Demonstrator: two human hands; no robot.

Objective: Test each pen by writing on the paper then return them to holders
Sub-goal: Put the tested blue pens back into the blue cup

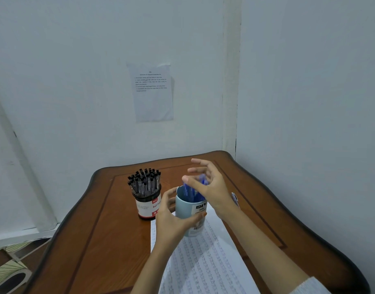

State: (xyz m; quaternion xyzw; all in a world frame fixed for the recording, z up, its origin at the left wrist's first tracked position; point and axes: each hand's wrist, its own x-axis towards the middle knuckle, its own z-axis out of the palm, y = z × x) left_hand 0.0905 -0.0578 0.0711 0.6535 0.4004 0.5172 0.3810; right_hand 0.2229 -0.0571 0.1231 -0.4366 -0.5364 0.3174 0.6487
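Pale-blue holder (183, 206) with a black-lettered label, full of blurred blue pens (191, 193). Left hand (171, 219) grips its side. Right hand (212, 187) is spread-fingered among the pen tops, its grip unclear.

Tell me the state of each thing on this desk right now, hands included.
Blue cup: upright, gripped by the left hand.
Blue pens: standing in the blue cup, blurred.
Right hand: over the blue pens, grip unclear.
Black holder: upright, full of black pens.
Paper: flat, covered in writing.
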